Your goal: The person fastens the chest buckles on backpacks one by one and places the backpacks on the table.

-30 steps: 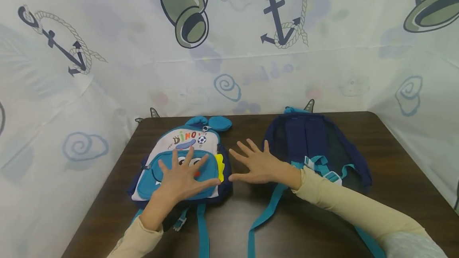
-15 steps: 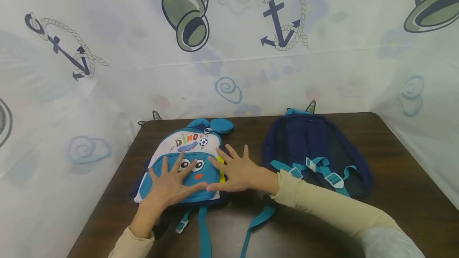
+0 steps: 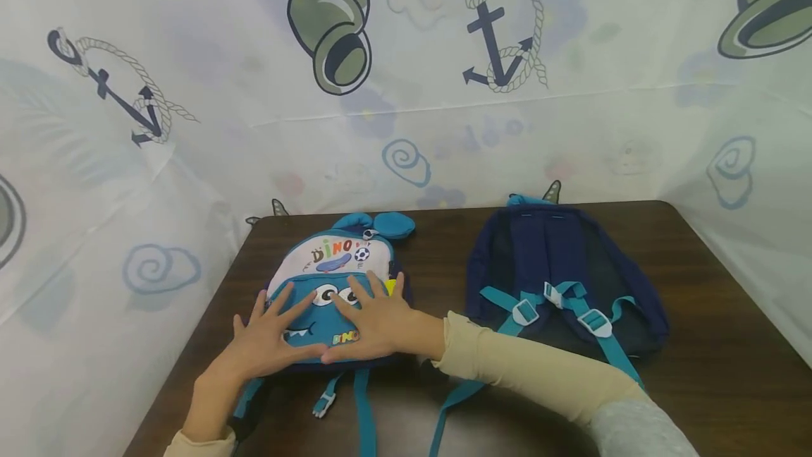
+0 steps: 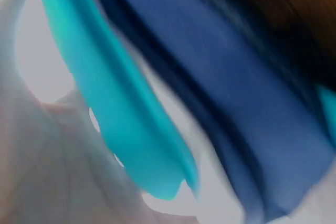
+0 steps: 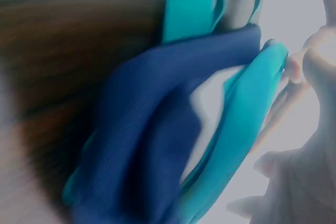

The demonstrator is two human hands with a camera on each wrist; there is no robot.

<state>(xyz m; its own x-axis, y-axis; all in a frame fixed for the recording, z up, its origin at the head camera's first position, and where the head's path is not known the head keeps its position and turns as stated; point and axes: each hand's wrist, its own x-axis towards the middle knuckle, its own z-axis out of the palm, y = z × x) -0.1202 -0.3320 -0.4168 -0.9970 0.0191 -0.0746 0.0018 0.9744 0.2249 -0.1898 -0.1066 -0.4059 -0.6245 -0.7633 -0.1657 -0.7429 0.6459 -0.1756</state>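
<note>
A small backpack (image 3: pixel 330 249) with a cartoon face and "DINO" lettering lies front side up at the left of the table in the head view. Over its lower left part spreads my left hand (image 3: pixel 263 344), fingers splayed. My right hand (image 3: pixel 383 323), also splayed, overlaps the right side of the face, and the two thumb tips come together at the lower edge. Both wrist views show the palms, the left hand (image 4: pixel 58 161) and the right hand (image 5: pixel 299 182), beside the teal pocket and navy side. Neither hand grips anything.
A second navy backpack (image 3: pixel 552 245) lies back side up at the right, with teal straps and a white buckle (image 3: pixel 525 312). Loose teal straps (image 3: pixel 364 407) run toward the front of the dark wooden table (image 3: pixel 717 344). A printed cloth (image 3: pixel 419 111) hangs behind.
My right hand has moved left from between the backpacks onto the face of the left one. My left hand has shifted left and nearer. The thumbs, formerly apart, now meet.
</note>
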